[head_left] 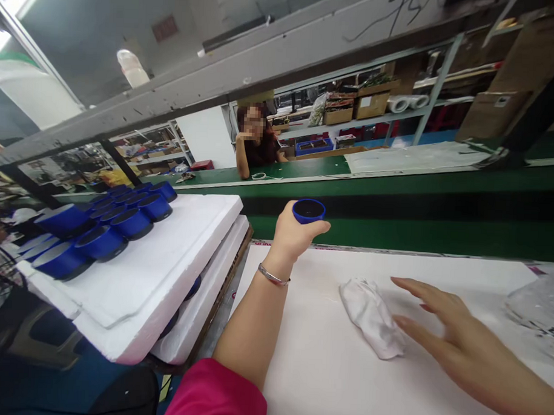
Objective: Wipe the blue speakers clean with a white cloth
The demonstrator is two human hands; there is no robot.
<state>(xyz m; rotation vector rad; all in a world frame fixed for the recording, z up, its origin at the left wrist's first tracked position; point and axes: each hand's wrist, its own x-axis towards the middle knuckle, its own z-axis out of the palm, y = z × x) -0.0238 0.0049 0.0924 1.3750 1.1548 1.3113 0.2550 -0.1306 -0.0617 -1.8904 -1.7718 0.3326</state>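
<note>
My left hand [294,232] is closed around a blue round cup-shaped part [309,210] with a dark inside, held upright past the far edge of the white work surface [317,366]. A silver bangle circles that wrist. On the right, my right hand [440,328] hovers with fingers apart and nothing between them. Just left of its fingertips lies a crumpled white cloth [372,317]. Many similar blue round parts [133,222] stand in rows on a white foam tray [184,253] at the left.
Beneath the upper tray is another foam tray [210,296] with blue parts partly hidden. A clear plastic bag [541,313] lies at the right. Beyond runs a green conveyor belt [394,227], where a person [256,140] leans on the far side. A grey overhead shelf [245,73] crosses above.
</note>
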